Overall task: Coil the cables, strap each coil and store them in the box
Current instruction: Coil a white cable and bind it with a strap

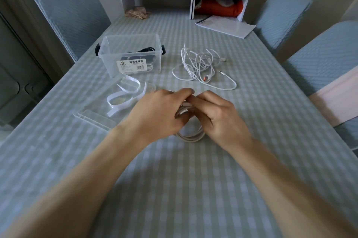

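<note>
Fingers (pixel 190 100) of both hands curl around a round coil of white cable (pixel 190 135) above the desk (pixel 174 189).

Left hand (pixel 160 115) and right hand (pixel 219 117) meet at the coil's top, pinching its smooth loops together; its lower arc shows between the wrists. Beyond, a loose tangle of thin white cables (pixel 201 65) sprawls on the checked cloth. Flat white straps (pixel 126 94) curl just in front of the clear plastic box (pixel 131 55), which holds dark cables. Its transparent lid (pixel 96 119) lies beside the left wrist.
</note>
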Tool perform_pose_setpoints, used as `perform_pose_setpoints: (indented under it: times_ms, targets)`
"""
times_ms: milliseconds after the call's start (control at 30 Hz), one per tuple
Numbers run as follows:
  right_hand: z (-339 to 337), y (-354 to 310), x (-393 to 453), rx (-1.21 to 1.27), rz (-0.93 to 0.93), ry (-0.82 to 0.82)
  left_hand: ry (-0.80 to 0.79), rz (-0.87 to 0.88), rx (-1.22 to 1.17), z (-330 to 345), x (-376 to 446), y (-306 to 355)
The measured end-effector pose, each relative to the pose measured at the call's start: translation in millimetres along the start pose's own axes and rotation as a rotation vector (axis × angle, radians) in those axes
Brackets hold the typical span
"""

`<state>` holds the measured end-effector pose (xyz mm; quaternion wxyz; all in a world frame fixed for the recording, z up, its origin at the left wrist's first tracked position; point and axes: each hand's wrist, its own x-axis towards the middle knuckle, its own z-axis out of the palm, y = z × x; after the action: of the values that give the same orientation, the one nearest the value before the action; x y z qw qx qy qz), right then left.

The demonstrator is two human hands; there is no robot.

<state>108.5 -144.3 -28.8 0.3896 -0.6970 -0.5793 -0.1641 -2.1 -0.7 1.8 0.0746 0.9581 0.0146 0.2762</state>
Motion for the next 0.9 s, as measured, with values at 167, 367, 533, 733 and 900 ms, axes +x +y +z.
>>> perform_pose_setpoints:
  times_ms: [167, 367, 533, 733, 900]
  targets:
    - [0.4, -0.8, 0.6, -0.063, 0.078, 0.053, 0.003, 0.035, 0.153, 3.6, -0.6, -1.0]
    - [-2.2, 1.8, 3.3, -0.097, 0.153, -0.012, -0.182, -0.150, 0.142, -2.2, 1.1, 4.4]
    - [-6.3, -1.5, 5.2, -0.178, 0.087, -0.108, -0.229, -0.181, 0.028, -9.1, -1.8, 3.3]
    - [-0.5, -5.3, 5.4, -0.271, 0.024, -0.105, -0.216, -0.145, 0.160, -8.8, -0.6, -2.1]
    - [-2.9, -3.4, 3.9, -0.335, 0.053, -0.079, -0.222, -0.244, 0.122, -10.0, -0.5, 1.1]
